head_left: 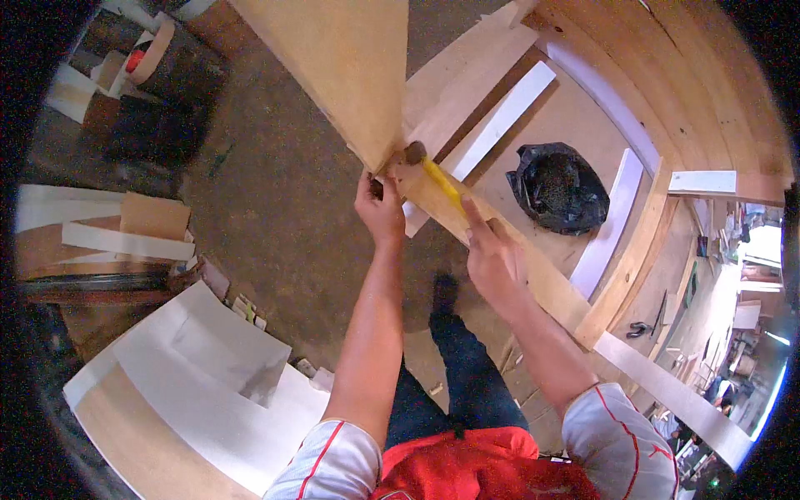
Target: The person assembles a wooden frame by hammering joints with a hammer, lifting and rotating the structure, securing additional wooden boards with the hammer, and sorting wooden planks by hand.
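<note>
In my right hand (493,254) is a hammer (442,181) with a yellow handle, its dark head near the corner where two wooden pieces meet. My left hand (381,208) is at the lower tip of a tall wooden panel (358,75), fingers closed around the corner; anything small between them is hidden. A long wooden board (542,279) runs from that corner down to the right, beneath my right hand.
A black plastic bag (558,188) lies on a wooden surface beside white strips (508,117). Scissors (650,325) rest further right. White sheets (192,375) are at lower left, stacked boards (125,237) at left. Brown floor (275,192) shows between.
</note>
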Tool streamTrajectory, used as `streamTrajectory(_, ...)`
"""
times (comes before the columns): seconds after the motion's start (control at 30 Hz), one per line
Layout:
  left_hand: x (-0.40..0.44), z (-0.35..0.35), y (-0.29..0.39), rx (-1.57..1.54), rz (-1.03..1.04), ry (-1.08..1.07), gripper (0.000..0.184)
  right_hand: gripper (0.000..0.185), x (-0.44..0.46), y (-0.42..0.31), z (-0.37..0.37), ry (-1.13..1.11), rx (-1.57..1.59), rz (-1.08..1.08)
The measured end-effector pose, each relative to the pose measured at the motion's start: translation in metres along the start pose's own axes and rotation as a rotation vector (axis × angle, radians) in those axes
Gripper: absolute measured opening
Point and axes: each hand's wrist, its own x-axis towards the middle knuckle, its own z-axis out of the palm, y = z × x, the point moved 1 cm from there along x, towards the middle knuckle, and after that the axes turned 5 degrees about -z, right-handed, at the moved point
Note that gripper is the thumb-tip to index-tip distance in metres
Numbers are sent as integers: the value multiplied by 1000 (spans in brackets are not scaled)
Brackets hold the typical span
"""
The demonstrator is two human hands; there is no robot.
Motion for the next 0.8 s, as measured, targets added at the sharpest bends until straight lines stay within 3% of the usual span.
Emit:
streamTrajectory(0.1, 1, 2, -4, -121, -4, -55, 28, 71, -2, -1, -3, 109, 63, -57)
streamTrajectory(0.2, 0, 0, -2, -78, 69, -21, 27, 73, -2, 6, 9, 22, -51, -6)
streamTrajectory(0.3, -3, 1, 8, -70, 68, -22, 25, 60, -4, 3, 0, 58, 7, -9)
streamTrajectory(0.6, 2, -9, 1, 11, -86, -102, 32, 52, -13, 21, 1, 97, 24, -22)
streamTrajectory(0.7, -1, -12, 17, 140, -112, -143, 33, 58, -27, 31, -20, 122, 86, 81)
streamTrajectory(0.8, 11, -18, 7, -178, -432, -244, 33, 50, -39, 66, -7, 307, -25, 46)
